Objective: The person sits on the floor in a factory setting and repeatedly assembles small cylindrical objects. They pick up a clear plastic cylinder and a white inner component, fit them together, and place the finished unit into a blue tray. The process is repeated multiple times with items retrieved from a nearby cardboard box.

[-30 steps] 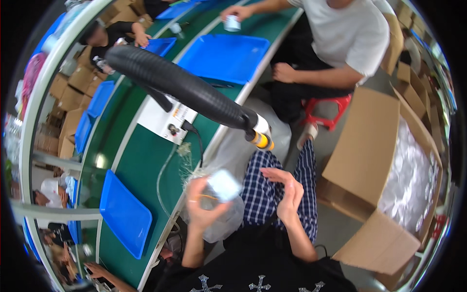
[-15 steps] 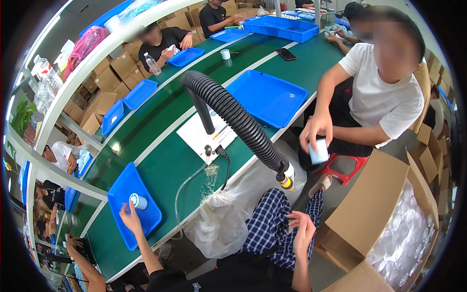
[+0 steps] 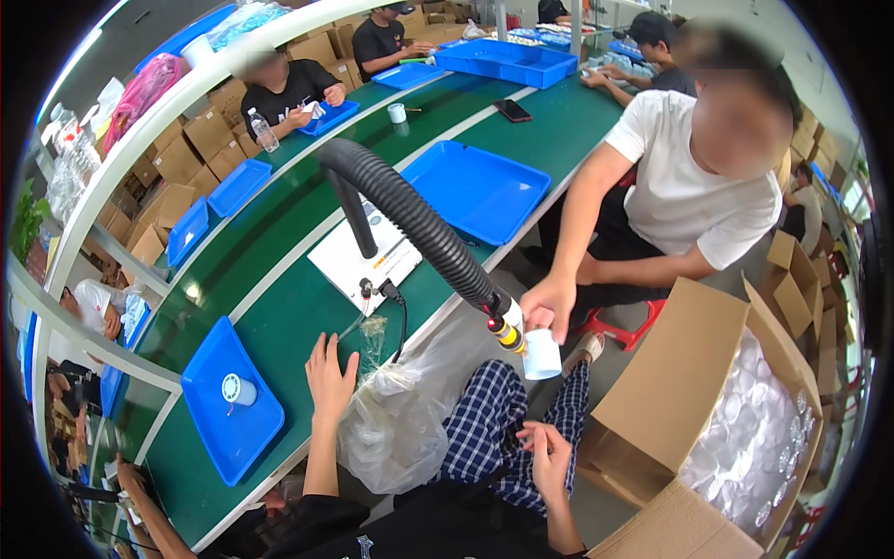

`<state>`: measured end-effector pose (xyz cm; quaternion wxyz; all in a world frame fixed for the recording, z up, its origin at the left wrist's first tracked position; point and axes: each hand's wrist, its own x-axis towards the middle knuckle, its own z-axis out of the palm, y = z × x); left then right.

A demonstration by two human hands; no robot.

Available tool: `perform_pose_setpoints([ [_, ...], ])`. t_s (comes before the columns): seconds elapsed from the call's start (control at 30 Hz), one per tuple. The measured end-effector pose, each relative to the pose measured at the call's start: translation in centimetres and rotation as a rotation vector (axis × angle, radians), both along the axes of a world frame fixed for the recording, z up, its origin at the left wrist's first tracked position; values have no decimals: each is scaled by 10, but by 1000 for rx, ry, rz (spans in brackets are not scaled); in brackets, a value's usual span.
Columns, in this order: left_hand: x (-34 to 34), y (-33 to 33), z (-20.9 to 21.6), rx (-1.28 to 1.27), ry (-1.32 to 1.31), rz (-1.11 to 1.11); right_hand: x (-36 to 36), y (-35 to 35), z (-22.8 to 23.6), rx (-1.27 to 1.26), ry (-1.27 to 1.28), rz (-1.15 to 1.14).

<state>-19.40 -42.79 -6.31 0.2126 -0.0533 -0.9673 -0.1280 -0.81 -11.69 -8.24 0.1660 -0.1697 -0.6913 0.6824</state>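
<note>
My left hand (image 3: 331,380) reaches over the green table edge, fingers spread and holding nothing, beside a clear thin tube and a crumpled plastic bag (image 3: 396,424). To its left, a small light-blue cylinder (image 3: 243,391) with a slotted white end lies in a blue tray (image 3: 207,424). My right hand (image 3: 549,456) hovers over my checkered trousers, fingers loosely bent and apart, with nothing visible in it. In front of it, a co-worker's hand (image 3: 551,303) holds another light-blue cylinder (image 3: 542,356) against or close to the yellow-banded nozzle (image 3: 507,335) of a black corrugated hose (image 3: 419,214).
A white box-shaped device (image 3: 349,270) with a cable and tube sits on the table under the hose. Beyond it lies a larger blue tray (image 3: 480,191). At my right stands an open carton (image 3: 670,391) of clear plastic pieces. The co-worker sits across the table corner.
My left hand has moved right, away from the cylinder in the tray. The co-worker has brought the other cylinder left to the nozzle. The whole view has shifted slightly.
</note>
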Motion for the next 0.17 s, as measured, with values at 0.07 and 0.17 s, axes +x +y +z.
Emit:
perform_pose_setpoints([
  [0.07,3,7,1,65,-25,-31,6,3,-6,-4,-43,-11],
  [0.17,9,0,-4,171,-65,-42,9,2,-14,9,-78,2],
])
